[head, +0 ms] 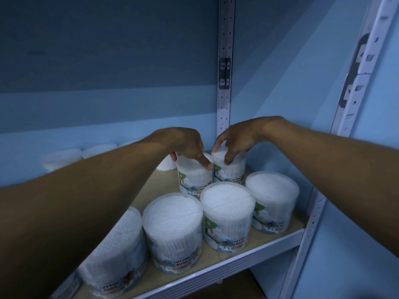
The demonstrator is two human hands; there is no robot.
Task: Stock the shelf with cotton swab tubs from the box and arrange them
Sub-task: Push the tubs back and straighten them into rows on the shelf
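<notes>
Four clear round tubs (172,231) stand in front on the wooden shelf (278,236), packed with white swabs, with "COTTON BUDS" on their labels. Behind them stand two more, side by side and touching. Left hand (185,145) holds the back left tub (194,178) by its lid from above. Right hand (235,140) holds the back right tub (230,169) the same way.
</notes>
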